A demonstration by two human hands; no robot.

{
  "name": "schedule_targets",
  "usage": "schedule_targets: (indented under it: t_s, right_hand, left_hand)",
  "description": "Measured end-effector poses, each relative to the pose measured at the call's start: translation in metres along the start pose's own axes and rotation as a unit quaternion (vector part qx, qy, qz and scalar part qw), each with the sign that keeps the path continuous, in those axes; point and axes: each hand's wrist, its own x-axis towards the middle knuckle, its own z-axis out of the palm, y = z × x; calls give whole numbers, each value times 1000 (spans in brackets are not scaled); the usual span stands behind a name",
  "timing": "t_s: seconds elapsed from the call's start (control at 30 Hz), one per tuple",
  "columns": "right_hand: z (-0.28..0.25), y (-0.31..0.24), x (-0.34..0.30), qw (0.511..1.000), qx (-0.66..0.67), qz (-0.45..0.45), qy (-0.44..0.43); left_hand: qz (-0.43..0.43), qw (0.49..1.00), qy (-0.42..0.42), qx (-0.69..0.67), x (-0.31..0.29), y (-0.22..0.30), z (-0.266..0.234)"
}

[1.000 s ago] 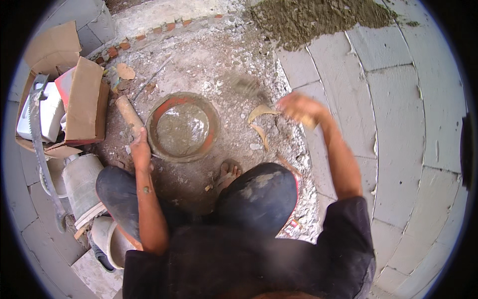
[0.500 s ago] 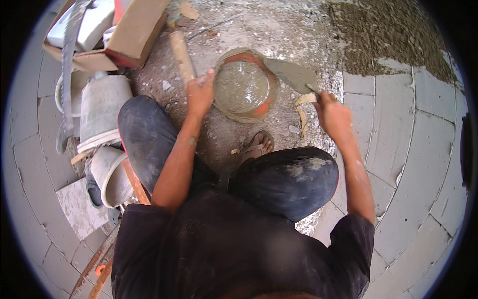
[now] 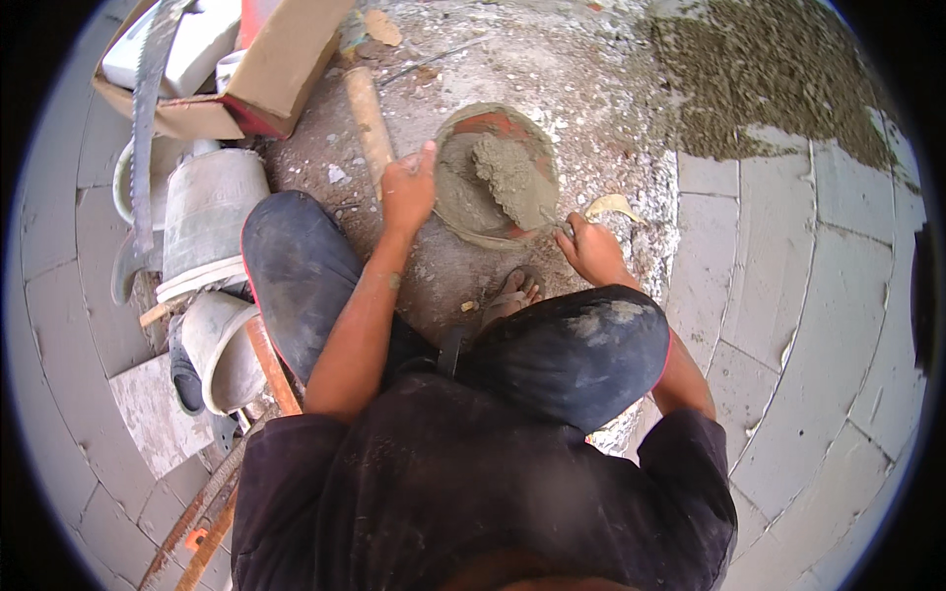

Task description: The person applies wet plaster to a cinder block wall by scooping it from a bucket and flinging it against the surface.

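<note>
A round bucket (image 3: pixel 551 148), orange inside and caked grey outside, stands in front of me with wet mortar (image 3: pixel 455 182) in it. My right hand (image 3: pixel 595 251), at the bucket's near right, is closed round the handle of a trowel. Its blade is over the bucket under a thick heap of mortar (image 3: pixel 514 182). To the bucket's left, my left hand (image 3: pixel 407 192) is closed at the near end of a pale wooden handle (image 3: pixel 369 116), the thumb pointing up near the rim. Whatever lies beneath that hand is hidden.
At the left stand a cardboard box (image 3: pixel 281 69), a handsaw (image 3: pixel 148 128), an upturned bucket (image 3: pixel 212 212) and a tipped bucket (image 3: pixel 232 360). Spread mortar (image 3: pixel 769 74) covers the far right, beside grey tiles (image 3: pixel 778 256). A curved pale scrap (image 3: pixel 613 205) lies right of my bucket.
My right hand has moved left and nearer, bringing the trowel from beyond the bucket's right rim to over the bucket. Mortar is now heaped on its blade. My left hand keeps its place.
</note>
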Motion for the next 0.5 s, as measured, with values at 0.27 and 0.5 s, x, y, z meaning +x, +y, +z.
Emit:
schedule_targets:
  t_s: [0.27,0.5]
  right_hand:
    - [-2,-1,14,994,-39,8,97]
    - [-72,-30,31,995,-45,-56,70]
  left_hand:
    - [-19,999,4,29,2,10,-2]
    - [-17,999,-14,-43,17,-29,-13]
